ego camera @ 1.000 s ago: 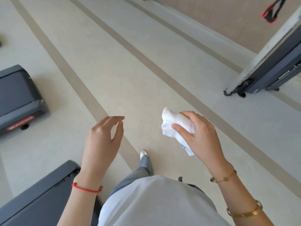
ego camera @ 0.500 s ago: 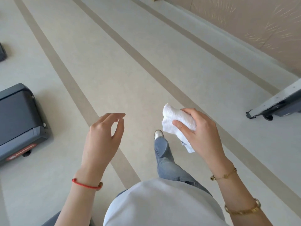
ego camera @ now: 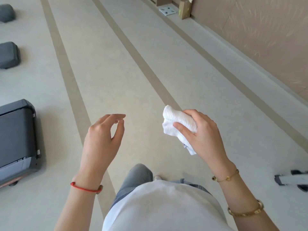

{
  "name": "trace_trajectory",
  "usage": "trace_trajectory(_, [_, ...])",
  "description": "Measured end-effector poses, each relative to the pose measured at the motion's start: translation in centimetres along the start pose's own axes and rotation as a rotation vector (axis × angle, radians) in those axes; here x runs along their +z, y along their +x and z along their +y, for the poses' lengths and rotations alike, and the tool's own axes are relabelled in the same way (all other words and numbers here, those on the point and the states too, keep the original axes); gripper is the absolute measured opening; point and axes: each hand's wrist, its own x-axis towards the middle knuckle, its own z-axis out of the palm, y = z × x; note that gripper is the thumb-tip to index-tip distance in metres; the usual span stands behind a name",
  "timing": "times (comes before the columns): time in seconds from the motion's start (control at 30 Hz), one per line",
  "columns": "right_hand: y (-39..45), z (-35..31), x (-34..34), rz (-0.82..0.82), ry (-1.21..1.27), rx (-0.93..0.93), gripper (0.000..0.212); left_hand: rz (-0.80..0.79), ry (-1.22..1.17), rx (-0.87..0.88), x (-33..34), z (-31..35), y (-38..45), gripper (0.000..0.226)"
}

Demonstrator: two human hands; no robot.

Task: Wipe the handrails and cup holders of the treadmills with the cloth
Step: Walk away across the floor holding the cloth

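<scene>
**Inspector:** Report the floor and the room.

**Recorder:** The floor (ego camera: 116,67) was a pale grey-beige sheet surface. Darker tan stripes (ego camera: 66,67) ran along it, away from the camera. A raised ledge of the same pale material followed the foot of a brown patterned wall (ego camera: 260,30) on the right. A small brown paper bag (ego camera: 185,9) stood upright on that ledge against the wall, with a flat pale square item (ego camera: 167,10) just beside it.

**Inspector:** Equipment?

**Recorder:** The rear end of a dark grey treadmill (ego camera: 16,139) lay at the left edge. Two further dark ends (ego camera: 8,54) sat farther up the same edge. Part of a light grey frame with black wheels (ego camera: 291,180) entered from the lower right. No handrail or cup holder was in view.

**Inspector:** Readable markings?

**Recorder:** A reddish strip showed on the near treadmill's end cap; its lettering could not be read. A small tag on the cloth was too small to read.

**Inspector:** Hands and cloth?

**Recorder:** The right hand (ego camera: 203,134) gripped the bunched white cloth (ego camera: 178,122), fingers over the top and thumb across the front, held in the air well apart from every treadmill. The left hand (ego camera: 101,140) held nothing; its fingers were loosely curved, forefinger and thumb near each other.
</scene>
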Motion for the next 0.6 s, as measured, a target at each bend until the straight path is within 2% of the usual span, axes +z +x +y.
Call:
trace_trajectory(0.33, [24.2,1.7,7.4,-0.097,0.036,-0.032,0.028,0.03,0.021,-0.064,5.7,-6.2,22.2,0.019])
trace_trajectory(0.6, [46.0,0.6,11.0,-0.066,0.056,-0.017,0.031,0.049,0.036,-0.021,7.2,-9.9,44.4,0.02])
